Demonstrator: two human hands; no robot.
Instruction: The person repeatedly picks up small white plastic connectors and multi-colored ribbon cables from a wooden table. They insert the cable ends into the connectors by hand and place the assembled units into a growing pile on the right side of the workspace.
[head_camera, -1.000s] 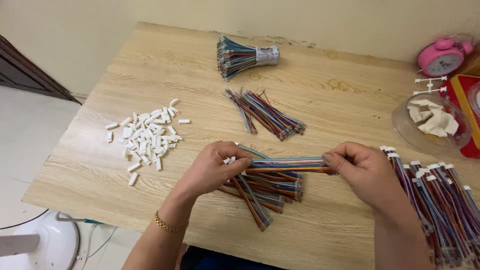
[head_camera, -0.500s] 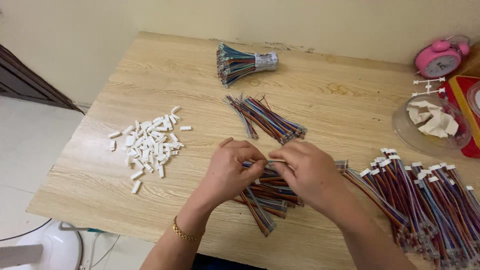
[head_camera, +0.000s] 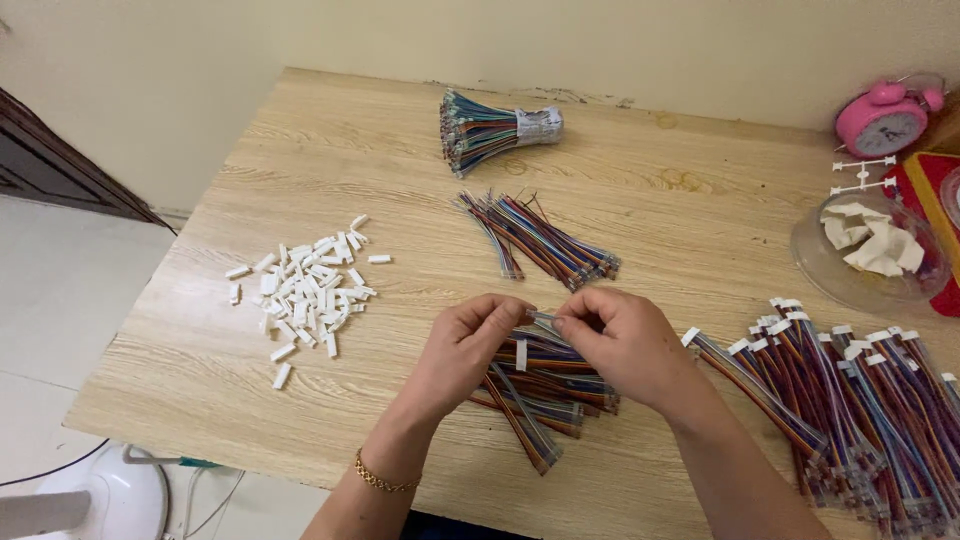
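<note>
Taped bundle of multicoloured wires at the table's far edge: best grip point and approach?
Grip the taped bundle of multicoloured wires at its silvery wrapped band, coming from above with fingers across its width. It lies flat; the band is the compact, firm part, while the left end fans into loose tips that would likely splay.

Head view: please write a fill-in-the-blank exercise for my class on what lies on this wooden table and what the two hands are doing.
1. The left hand and right hand pinch a short cable piece above a pile of ____ ribbon cables.
2. The loose connector housings left of the hands are ____ in colour.
3. The alarm clock at the table's far right corner is ____.
4. The left wrist wears a ____ bracelet.

Missing words: multicoloured; white; pink; gold
</note>
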